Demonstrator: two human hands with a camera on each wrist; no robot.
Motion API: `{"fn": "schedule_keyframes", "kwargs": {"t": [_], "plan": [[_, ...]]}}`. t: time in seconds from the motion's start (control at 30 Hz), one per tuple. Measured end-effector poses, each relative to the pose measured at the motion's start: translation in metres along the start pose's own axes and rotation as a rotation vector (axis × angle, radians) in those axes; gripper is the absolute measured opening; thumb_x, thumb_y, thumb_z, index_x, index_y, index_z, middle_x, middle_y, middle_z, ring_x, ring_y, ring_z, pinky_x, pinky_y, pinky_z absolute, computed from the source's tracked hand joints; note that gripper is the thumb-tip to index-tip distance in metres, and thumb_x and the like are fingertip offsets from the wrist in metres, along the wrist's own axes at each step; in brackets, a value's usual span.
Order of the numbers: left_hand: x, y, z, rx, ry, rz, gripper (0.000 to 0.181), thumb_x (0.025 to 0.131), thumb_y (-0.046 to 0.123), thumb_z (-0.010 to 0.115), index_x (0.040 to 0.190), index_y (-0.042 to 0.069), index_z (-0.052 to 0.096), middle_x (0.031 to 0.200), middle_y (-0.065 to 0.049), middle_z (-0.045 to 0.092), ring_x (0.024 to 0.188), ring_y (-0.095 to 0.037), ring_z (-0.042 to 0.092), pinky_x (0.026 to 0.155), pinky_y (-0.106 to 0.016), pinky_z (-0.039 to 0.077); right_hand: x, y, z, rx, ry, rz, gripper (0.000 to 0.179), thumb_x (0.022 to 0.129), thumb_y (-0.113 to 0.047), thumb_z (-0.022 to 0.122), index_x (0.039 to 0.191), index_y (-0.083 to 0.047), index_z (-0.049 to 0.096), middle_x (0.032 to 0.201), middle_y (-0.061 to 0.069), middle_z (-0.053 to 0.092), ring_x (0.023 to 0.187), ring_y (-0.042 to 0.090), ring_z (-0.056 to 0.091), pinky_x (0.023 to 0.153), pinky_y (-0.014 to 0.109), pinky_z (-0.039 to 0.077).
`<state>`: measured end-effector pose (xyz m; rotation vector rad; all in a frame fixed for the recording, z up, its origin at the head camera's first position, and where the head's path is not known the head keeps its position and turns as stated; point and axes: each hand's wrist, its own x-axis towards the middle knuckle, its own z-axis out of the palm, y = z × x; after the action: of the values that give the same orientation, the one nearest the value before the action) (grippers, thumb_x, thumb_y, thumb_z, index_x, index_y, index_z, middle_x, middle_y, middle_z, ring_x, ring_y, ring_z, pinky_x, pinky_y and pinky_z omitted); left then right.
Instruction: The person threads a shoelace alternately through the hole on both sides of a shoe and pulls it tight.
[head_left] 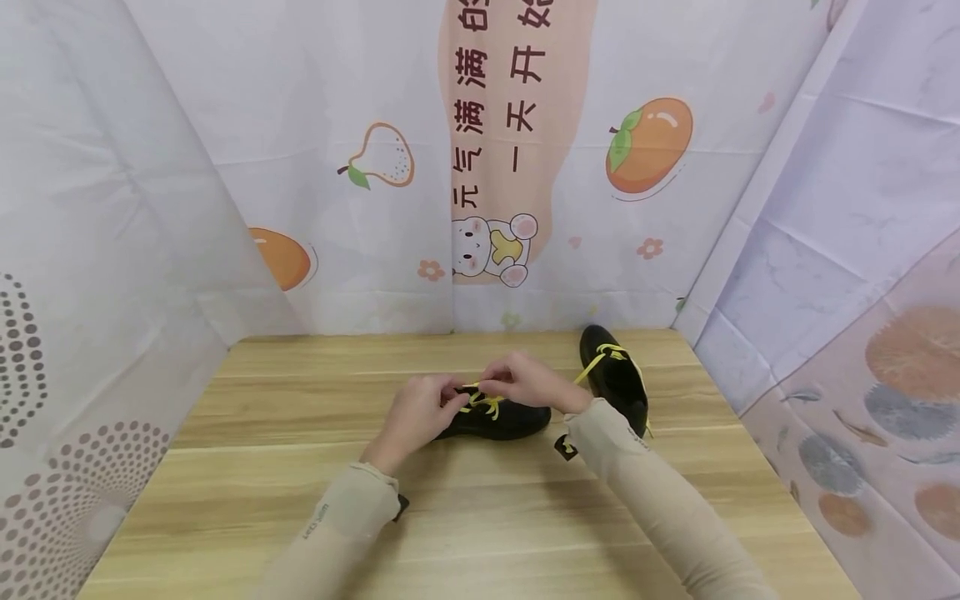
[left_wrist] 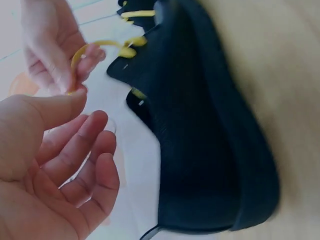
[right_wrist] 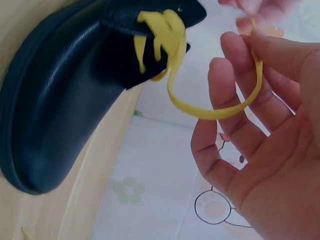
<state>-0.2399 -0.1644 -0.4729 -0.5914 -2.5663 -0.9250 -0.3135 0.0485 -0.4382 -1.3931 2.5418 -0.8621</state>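
A black shoe (head_left: 498, 423) with a yellow shoelace (right_wrist: 200, 112) lies on the wooden table, between and below both hands. My left hand (head_left: 420, 408) pinches the lace near its end with thumb and index finger, its other fingers loosely bent. From the right, my right hand (head_left: 531, 383) holds the same lace between thumb and index finger, close to the left fingertips. In the right wrist view the lace runs in a slack curve from the shoe's eyelets across the right fingers. The left wrist view shows the shoe's dark side (left_wrist: 200, 125) and heel.
A second black shoe (head_left: 637, 410) with yellow laces stands at the back right of the table (head_left: 300, 467), beyond the right forearm. White printed curtains (head_left: 300, 125) hang behind and on both sides. A small dark piece (head_left: 566, 447) shows beside the right cuff.
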Motion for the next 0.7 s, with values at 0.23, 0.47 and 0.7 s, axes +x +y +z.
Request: {"fn": "schedule_keyframes", "kwargs": {"t": [0.23, 0.47, 0.7], "plan": [[-0.007, 0.001, 0.018, 0.017, -0.086, -0.044, 0.02, 0.086, 0.022, 0.083, 0.101, 0.009, 0.078, 0.086, 0.001, 0.075, 0.073, -0.013, 0.068, 0.068, -0.034, 0.054, -0.004, 0.012, 0.0, -0.052, -0.016, -0.007, 0.015, 0.099, -0.009, 0.066, 0.105, -0.003, 0.078, 0.091, 0.002, 0.075, 0.069, 0.006, 0.063, 0.064, 0.022, 0.052], [-0.01, -0.008, 0.033, 0.061, 0.011, 0.058, 0.008, 0.086, 0.021, 0.083, 0.089, 0.017, 0.078, 0.08, 0.008, 0.07, 0.068, -0.007, 0.061, 0.064, -0.028, 0.05, -0.004, 0.014, 0.008, -0.218, -0.086, -0.055, 0.011, 0.098, -0.009, 0.065, 0.098, -0.009, 0.076, 0.093, -0.004, 0.073, 0.075, 0.003, 0.061, 0.071, 0.024, 0.052], [-0.014, -0.015, 0.044, 0.156, 0.108, 0.213, 0.009, 0.086, 0.016, 0.082, 0.085, 0.014, 0.073, 0.078, 0.006, 0.063, 0.067, -0.008, 0.059, 0.06, -0.026, 0.05, -0.004, 0.015, 0.011, -0.271, -0.107, -0.086, 0.012, 0.096, -0.009, 0.062, 0.091, -0.012, 0.072, 0.085, -0.007, 0.068, 0.072, 0.004, 0.058, 0.071, 0.025, 0.052]]}}
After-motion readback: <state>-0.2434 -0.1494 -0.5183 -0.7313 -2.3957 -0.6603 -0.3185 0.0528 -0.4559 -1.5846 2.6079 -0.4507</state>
